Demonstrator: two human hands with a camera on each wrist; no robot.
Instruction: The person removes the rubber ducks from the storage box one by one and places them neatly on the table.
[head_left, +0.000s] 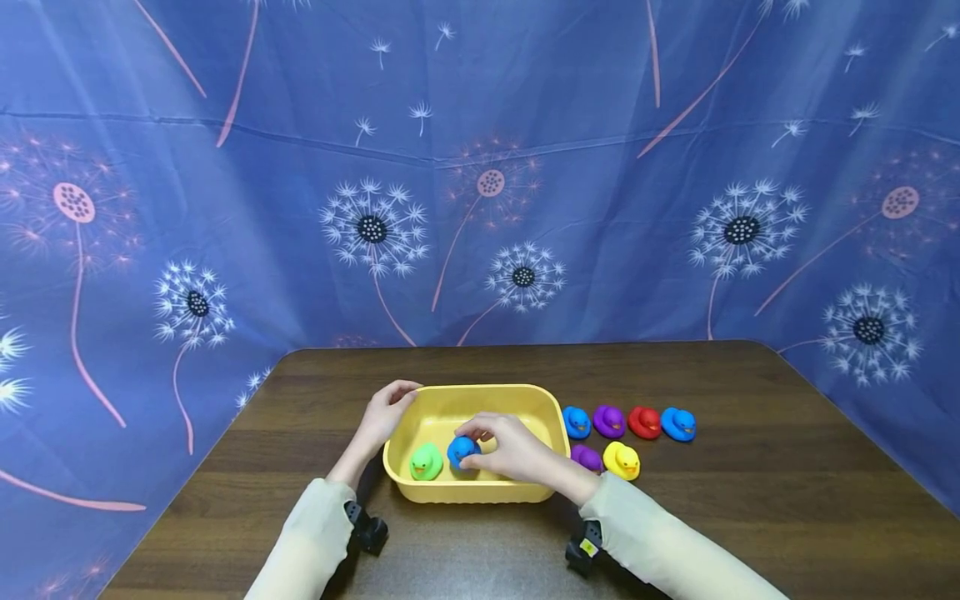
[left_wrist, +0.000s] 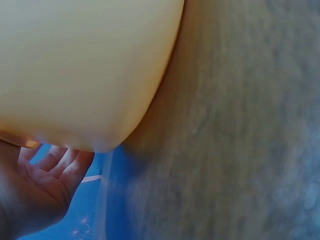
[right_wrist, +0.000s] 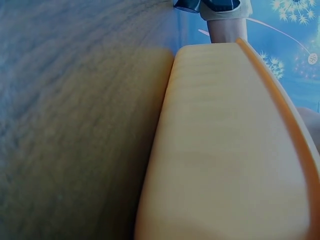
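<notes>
In the head view a yellow plastic tub [head_left: 480,493] stands on the table. My right hand [head_left: 513,450] reaches over its near right side and pinches a blue rubber duck [head_left: 462,450] inside the tub, low down. A green rubber duck [head_left: 426,462] sits to the left of it, near the tub's front left corner. My left hand [head_left: 386,412] holds the tub's rim at the back left. In the left wrist view the tub's wall [left_wrist: 85,75] hides the fingertips of that hand [left_wrist: 45,192]. The right wrist view shows mostly the tub's outer wall [right_wrist: 225,140].
Right of the tub, a row holds a blue duck [head_left: 577,422], a purple duck [head_left: 609,422], a red duck [head_left: 645,422] and another blue duck [head_left: 678,425]. Nearer lie a partly hidden purple duck [head_left: 587,457] and a yellow duck [head_left: 622,461]. A blue dandelion-print cloth [head_left: 480,208] hangs behind the table.
</notes>
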